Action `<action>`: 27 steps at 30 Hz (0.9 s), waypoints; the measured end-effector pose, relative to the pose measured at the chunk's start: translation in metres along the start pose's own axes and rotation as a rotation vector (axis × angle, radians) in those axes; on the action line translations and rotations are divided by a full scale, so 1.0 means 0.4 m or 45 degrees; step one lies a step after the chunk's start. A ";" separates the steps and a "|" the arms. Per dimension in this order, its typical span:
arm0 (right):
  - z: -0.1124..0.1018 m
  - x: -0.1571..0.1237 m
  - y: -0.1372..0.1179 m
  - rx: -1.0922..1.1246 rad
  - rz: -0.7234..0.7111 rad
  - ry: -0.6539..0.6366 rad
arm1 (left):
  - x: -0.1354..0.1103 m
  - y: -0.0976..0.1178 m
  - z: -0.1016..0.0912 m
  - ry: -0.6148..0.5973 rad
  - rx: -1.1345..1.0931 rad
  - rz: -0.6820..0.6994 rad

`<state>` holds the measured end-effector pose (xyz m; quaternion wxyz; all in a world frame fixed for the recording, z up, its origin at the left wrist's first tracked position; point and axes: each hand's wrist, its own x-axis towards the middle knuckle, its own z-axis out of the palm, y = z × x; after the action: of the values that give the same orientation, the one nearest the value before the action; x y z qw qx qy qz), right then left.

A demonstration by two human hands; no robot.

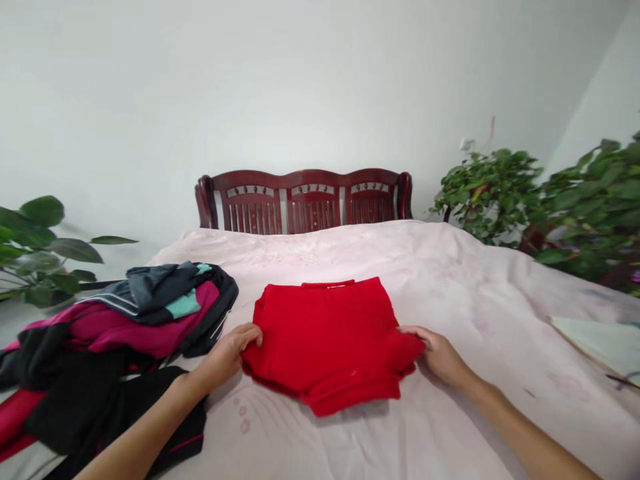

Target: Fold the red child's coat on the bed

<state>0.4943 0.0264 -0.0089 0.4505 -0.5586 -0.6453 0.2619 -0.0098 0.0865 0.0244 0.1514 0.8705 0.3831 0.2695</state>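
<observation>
A red knitted garment, perhaps a sweater [325,333], is partly folded in front of me, its ribbed band hanging toward me at the near edge. My left hand [237,343] grips its left side, thumb on top and fingers curled underneath. At the opposite side, my right hand [433,353] pinches the right edge, where the cloth bulges outward. The near part of the garment seems slightly raised off the pale bedspread [450,280]; its underside is hidden.
Piled clothes [145,313] in black, magenta, grey and teal lie left of the garment. A dark red wooden headboard [315,200] stands behind the bed. Leafy plants [490,187] flank it on the right, another plant [45,247] on the left. A pale flat book-like item [600,340] lies far right.
</observation>
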 end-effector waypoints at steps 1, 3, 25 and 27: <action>-0.019 0.009 -0.009 -0.034 0.041 -0.053 | 0.009 0.009 -0.019 -0.038 0.036 -0.042; -0.058 0.041 -0.058 -0.125 0.124 -0.077 | 0.038 0.046 -0.060 -0.032 0.122 -0.141; 0.188 -0.028 -0.111 -0.663 0.061 0.515 | 0.057 0.069 0.144 0.264 0.167 -0.846; 0.172 -0.045 -0.096 -0.249 0.334 0.646 | 0.048 0.041 0.130 0.280 -0.100 -0.989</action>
<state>0.4150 0.0113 -0.0130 0.5039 -0.7255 -0.4566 0.1065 0.0408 0.0871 -0.0032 0.2330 0.6206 0.6868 0.2982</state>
